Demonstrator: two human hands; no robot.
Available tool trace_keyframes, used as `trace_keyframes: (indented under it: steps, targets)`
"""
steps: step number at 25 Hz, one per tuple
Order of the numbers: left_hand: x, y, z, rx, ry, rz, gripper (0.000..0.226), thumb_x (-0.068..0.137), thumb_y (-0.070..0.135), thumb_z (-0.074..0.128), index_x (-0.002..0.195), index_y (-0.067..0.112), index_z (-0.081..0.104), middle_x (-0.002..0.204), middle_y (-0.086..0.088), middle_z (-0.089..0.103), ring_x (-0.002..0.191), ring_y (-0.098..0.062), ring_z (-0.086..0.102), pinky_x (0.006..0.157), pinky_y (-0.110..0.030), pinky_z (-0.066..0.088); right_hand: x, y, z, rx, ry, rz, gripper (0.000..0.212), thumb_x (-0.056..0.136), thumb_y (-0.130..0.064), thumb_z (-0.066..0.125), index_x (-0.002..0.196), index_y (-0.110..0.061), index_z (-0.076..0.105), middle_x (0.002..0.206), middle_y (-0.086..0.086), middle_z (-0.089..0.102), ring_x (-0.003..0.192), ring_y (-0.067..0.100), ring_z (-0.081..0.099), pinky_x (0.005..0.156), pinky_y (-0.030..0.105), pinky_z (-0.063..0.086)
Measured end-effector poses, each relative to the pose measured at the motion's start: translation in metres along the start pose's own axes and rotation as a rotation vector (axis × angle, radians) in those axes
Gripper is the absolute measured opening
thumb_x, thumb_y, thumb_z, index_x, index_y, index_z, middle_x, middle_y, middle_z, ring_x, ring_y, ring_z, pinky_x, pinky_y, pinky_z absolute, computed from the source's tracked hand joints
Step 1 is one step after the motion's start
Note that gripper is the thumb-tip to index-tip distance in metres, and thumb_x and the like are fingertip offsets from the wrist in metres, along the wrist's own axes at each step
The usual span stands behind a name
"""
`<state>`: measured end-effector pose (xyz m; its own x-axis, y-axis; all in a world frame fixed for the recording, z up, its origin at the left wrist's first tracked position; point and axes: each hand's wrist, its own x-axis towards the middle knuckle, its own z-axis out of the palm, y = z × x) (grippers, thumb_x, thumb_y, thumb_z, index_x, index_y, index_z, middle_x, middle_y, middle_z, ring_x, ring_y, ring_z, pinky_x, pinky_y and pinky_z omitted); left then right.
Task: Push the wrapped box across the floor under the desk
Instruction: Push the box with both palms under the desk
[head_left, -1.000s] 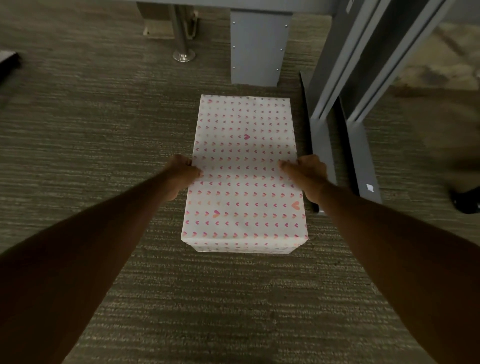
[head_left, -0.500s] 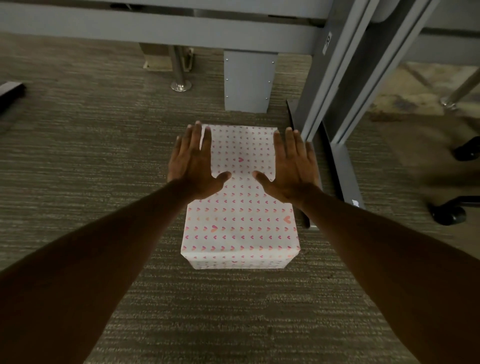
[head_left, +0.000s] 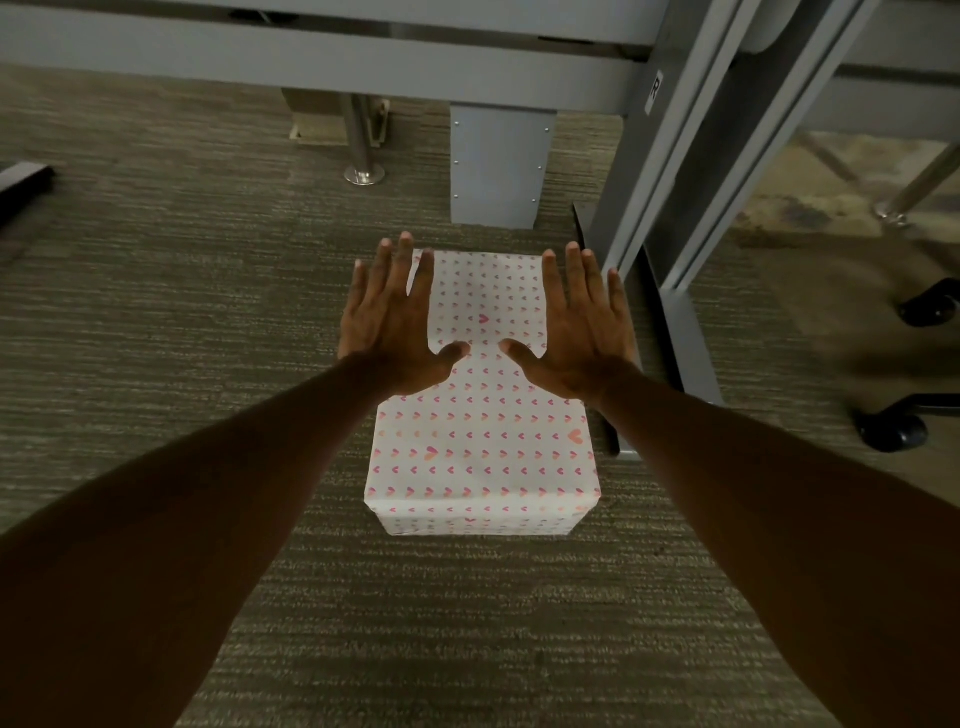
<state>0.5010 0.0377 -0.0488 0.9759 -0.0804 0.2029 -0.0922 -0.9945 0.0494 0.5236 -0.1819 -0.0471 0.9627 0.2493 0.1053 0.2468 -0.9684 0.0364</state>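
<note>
Grey-brown striped carpet (head_left: 171, 364) filled most of the view. Across the top ran the grey metal frame of the desk (head_left: 311, 57), with a flat grey leg panel (head_left: 496, 166) standing on the carpet and slanted grey uprights (head_left: 691, 171) to the right; a white label (head_left: 655, 91) on one upright bore a single letter "R". The wrapped box (head_left: 483, 447), in white paper printed with rows of small pink hearts, lay on the carpet just before the leg panel and beside the uprights' foot, its far end near the desk's edge. Both hands were spread flat, fingers apart, gripping nothing: the left hand (head_left: 395, 322) over the box's far left edge, the right hand (head_left: 582, 327) over its far right edge. Whether the palms touched the paper could not be told. Black chair castors (head_left: 891, 431) sat at the right, a chrome post foot (head_left: 363, 174) farther back.
</note>
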Motion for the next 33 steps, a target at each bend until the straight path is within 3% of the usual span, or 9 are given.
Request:
trace_keyframes:
  steps: [7, 21, 25, 28, 31, 33]
  targets:
    - [0.005, 0.005, 0.009, -0.003, 0.009, -0.011, 0.115, 0.076, 0.075, 0.05, 0.157, 0.011, -0.001, 0.166, -0.017, -0.008, 0.152, -0.033, -0.009, 0.122, -0.051, -0.002, 0.003, 0.009, 0.006, 0.023, 0.025, 0.017, 0.113, 0.083, -0.082, 0.036, 0.162, -0.014, -0.007, 0.172, 0.017, -0.009, 0.159, 0.036, -0.008, 0.122, 0.05, -0.014]
    - [0.001, -0.003, 0.036, -0.092, -0.013, -0.077, 0.109, 0.078, 0.072, 0.052, 0.157, 0.016, 0.003, 0.166, -0.015, -0.004, 0.153, -0.033, -0.004, 0.118, -0.046, 0.001, -0.001, 0.009, 0.018, 0.108, -0.048, 0.071, 0.112, 0.087, -0.074, 0.048, 0.162, -0.013, -0.008, 0.172, 0.017, -0.009, 0.159, 0.036, -0.006, 0.126, 0.049, -0.003]
    - [-0.003, -0.005, 0.047, -0.149, -0.06, -0.142, 0.11, 0.076, 0.072, 0.055, 0.157, 0.018, 0.003, 0.167, -0.013, -0.001, 0.153, -0.032, -0.001, 0.114, -0.044, 0.001, -0.003, 0.012, 0.027, 0.162, -0.037, 0.076, 0.111, 0.087, -0.07, 0.052, 0.163, -0.012, -0.005, 0.172, 0.018, -0.002, 0.16, 0.036, 0.001, 0.127, 0.051, 0.003]
    - [-0.006, -0.008, 0.054, -0.228, -0.154, -0.218, 0.105, 0.076, 0.064, 0.062, 0.156, 0.018, 0.012, 0.164, -0.015, 0.014, 0.151, -0.036, 0.011, 0.119, -0.054, 0.019, -0.005, 0.013, 0.036, 0.232, -0.08, 0.098, 0.109, 0.088, -0.065, 0.056, 0.163, -0.011, -0.002, 0.172, 0.019, 0.005, 0.159, 0.038, 0.008, 0.127, 0.051, 0.012]
    - [-0.015, -0.013, 0.06, -0.37, -0.172, -0.338, 0.089, 0.077, 0.047, 0.07, 0.149, 0.013, 0.029, 0.152, -0.015, 0.035, 0.142, -0.035, 0.029, 0.111, -0.051, 0.035, -0.009, 0.013, 0.047, 0.327, -0.129, 0.18, 0.099, 0.088, -0.057, 0.063, 0.16, -0.012, 0.012, 0.164, 0.02, 0.027, 0.149, 0.042, 0.031, 0.119, 0.054, 0.034]
    - [-0.022, -0.017, 0.063, -0.458, -0.198, -0.473, 0.081, 0.08, 0.036, 0.071, 0.147, 0.011, 0.033, 0.149, -0.016, 0.038, 0.139, -0.037, 0.034, 0.104, -0.048, 0.041, -0.012, 0.017, 0.053, 0.426, -0.152, 0.255, 0.088, 0.086, -0.052, 0.068, 0.153, -0.012, 0.028, 0.15, 0.019, 0.044, 0.136, 0.04, 0.047, 0.108, 0.053, 0.048]
